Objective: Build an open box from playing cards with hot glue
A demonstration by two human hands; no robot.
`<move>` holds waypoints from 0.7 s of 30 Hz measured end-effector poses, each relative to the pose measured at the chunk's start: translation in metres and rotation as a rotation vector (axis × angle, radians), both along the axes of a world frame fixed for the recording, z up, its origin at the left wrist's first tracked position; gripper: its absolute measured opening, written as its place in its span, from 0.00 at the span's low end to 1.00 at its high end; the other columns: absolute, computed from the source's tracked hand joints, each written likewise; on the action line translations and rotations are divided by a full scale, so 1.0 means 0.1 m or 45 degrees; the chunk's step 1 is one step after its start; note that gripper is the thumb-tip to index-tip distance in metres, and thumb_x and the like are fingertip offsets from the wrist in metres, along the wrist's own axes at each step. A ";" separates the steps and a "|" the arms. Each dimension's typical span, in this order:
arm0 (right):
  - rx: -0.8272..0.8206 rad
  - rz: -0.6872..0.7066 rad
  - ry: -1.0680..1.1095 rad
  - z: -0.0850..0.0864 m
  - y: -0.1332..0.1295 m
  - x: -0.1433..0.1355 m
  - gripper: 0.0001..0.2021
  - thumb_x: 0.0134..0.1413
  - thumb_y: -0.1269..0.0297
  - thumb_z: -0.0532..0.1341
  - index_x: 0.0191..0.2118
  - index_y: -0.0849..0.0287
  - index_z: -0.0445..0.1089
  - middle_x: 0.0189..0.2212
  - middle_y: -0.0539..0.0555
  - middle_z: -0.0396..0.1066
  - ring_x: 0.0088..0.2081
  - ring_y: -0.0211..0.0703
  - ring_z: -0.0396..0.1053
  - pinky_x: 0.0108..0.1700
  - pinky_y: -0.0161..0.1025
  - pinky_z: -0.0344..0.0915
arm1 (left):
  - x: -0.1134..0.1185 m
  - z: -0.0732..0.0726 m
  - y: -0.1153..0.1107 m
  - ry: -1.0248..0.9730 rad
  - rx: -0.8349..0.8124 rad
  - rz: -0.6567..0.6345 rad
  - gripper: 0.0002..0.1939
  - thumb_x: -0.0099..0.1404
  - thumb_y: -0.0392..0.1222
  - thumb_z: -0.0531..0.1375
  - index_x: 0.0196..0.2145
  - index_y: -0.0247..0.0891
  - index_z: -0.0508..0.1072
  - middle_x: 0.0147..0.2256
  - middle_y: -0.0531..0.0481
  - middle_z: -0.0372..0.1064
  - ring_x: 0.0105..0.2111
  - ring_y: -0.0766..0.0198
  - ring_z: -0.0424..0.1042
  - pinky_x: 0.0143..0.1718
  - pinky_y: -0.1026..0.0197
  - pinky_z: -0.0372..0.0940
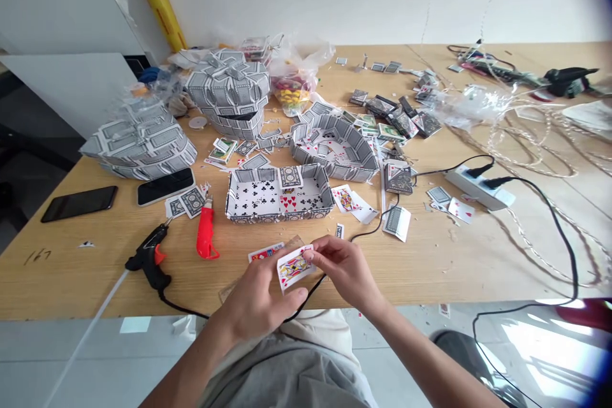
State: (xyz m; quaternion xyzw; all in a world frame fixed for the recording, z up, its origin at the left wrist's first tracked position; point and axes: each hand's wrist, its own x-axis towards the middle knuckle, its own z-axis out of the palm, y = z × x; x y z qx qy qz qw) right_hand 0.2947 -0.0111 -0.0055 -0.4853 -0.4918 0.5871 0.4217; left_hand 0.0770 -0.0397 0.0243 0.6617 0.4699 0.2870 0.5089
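A face-up playing card (294,267) with a picture figure is held low over the table's front edge. My right hand (348,271) pinches it by its right end between thumb and fingers. Around the card's left end curls my left hand (258,296), its thumb below the card and its other fingertips mostly hidden. Partly under the left hand lies a red and blue printed card (264,252) on a brown board. Just beyond both hands stands a shallow rectangular tray (280,217) built from playing cards, with a patterned card leaning over its back wall.
A black glue gun (149,257), red utility knife (206,233) and two phones (79,203) lie left. Behind stand card-covered boxes (138,146) and a pointed card tray (354,166). A power strip (479,188) and trailing cords lie right; one black cable runs beneath my hands.
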 end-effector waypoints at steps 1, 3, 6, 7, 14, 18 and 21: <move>0.062 0.032 -0.110 0.00 -0.01 0.01 0.18 0.58 0.46 0.76 0.34 0.56 0.80 0.30 0.52 0.81 0.32 0.43 0.76 0.35 0.37 0.70 | -0.02 0.02 0.00 -0.021 -0.011 0.001 0.27 0.70 0.45 0.67 0.65 0.43 0.74 0.61 0.43 0.78 0.59 0.50 0.78 0.60 0.56 0.71; 0.213 0.154 -0.312 0.04 -0.03 0.02 0.14 0.65 0.51 0.72 0.35 0.56 0.81 0.31 0.52 0.82 0.33 0.43 0.77 0.37 0.37 0.69 | -0.04 0.05 -0.01 -0.026 -0.034 0.039 0.20 0.73 0.47 0.66 0.60 0.43 0.75 0.55 0.46 0.81 0.54 0.54 0.80 0.56 0.59 0.71; 0.418 0.353 -0.485 0.11 -0.06 0.03 0.10 0.73 0.58 0.65 0.39 0.55 0.80 0.34 0.52 0.82 0.36 0.43 0.78 0.40 0.37 0.69 | -0.03 0.05 0.01 0.076 -0.060 0.041 0.10 0.79 0.50 0.59 0.45 0.42 0.76 0.41 0.51 0.81 0.42 0.61 0.80 0.45 0.63 0.70; 0.454 0.383 -0.520 0.13 -0.07 0.03 0.10 0.74 0.60 0.64 0.39 0.55 0.80 0.35 0.52 0.82 0.37 0.43 0.77 0.40 0.36 0.68 | -0.03 0.03 0.01 0.114 -0.054 0.036 0.12 0.80 0.50 0.57 0.41 0.42 0.75 0.37 0.52 0.80 0.39 0.62 0.78 0.42 0.63 0.68; 0.290 0.472 -0.524 0.16 -0.10 0.04 0.11 0.74 0.60 0.63 0.38 0.57 0.77 0.31 0.51 0.80 0.32 0.41 0.75 0.35 0.35 0.66 | -0.08 -0.08 -0.01 0.128 0.014 0.009 0.15 0.82 0.49 0.55 0.39 0.41 0.74 0.33 0.53 0.76 0.34 0.64 0.73 0.38 0.63 0.63; 0.315 0.526 -0.543 0.16 -0.11 0.07 0.12 0.77 0.61 0.58 0.41 0.57 0.77 0.34 0.52 0.82 0.33 0.41 0.76 0.38 0.35 0.67 | -0.08 -0.09 -0.05 0.181 0.033 -0.019 0.12 0.82 0.46 0.54 0.41 0.42 0.73 0.35 0.52 0.77 0.34 0.63 0.75 0.38 0.63 0.64; 0.363 0.552 -0.612 0.17 -0.11 0.08 0.13 0.77 0.64 0.56 0.44 0.57 0.78 0.37 0.53 0.83 0.35 0.42 0.77 0.39 0.37 0.68 | -0.06 -0.10 -0.07 0.227 0.109 0.003 0.11 0.81 0.44 0.54 0.41 0.42 0.71 0.35 0.52 0.78 0.33 0.63 0.77 0.36 0.62 0.64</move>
